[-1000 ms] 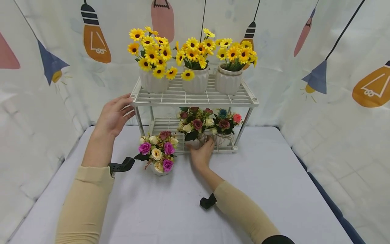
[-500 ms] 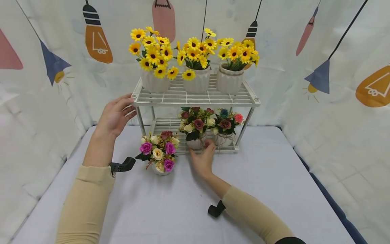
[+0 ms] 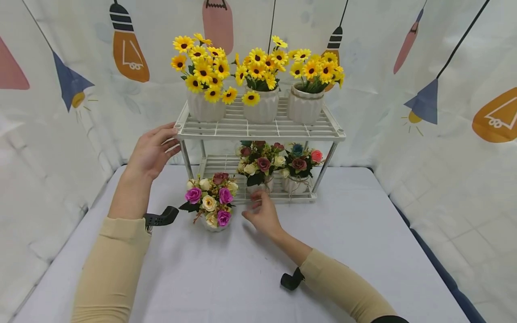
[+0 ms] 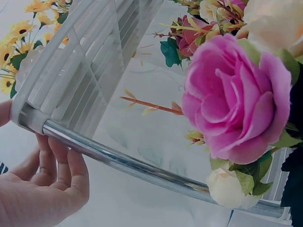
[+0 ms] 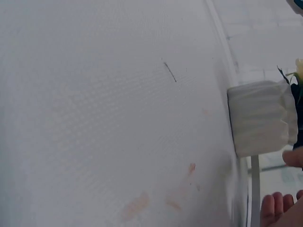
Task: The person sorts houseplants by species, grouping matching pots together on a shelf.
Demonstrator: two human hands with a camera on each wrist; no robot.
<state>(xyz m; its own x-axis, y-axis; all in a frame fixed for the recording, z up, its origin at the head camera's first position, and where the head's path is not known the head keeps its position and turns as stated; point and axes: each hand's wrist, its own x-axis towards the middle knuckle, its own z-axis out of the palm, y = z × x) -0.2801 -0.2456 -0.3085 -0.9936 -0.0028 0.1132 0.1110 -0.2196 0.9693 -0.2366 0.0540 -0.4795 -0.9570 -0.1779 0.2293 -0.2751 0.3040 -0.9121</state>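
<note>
My left hand [image 3: 155, 150] grips the front left corner of a white two-tier wire rack [image 3: 258, 137], thumb above and fingers curled under it in the left wrist view. My right hand [image 3: 262, 215] is in front of the lower shelf, its fingers loosely spread with nothing between them. Just behind its fingertips, a pot of dusky-red and cream roses [image 3: 258, 168] stands on that shelf. Beside it is another flower pot [image 3: 296, 184] with a twine bow. A pot of purple and cream roses [image 3: 210, 204] stands on the table, left of my right hand.
Three white pots of yellow sunflowers line the top shelf, at left [image 3: 206, 107], middle [image 3: 260, 107] and right [image 3: 304, 107]. A white cloth covers the table [image 3: 226, 278]. A printed curtain [image 3: 161, 27] hangs behind and along both sides.
My right hand has let go of the dusky-red rose pot on the lower shelf and drawn back to the left and toward me. The left hand stays on the rack corner.
</note>
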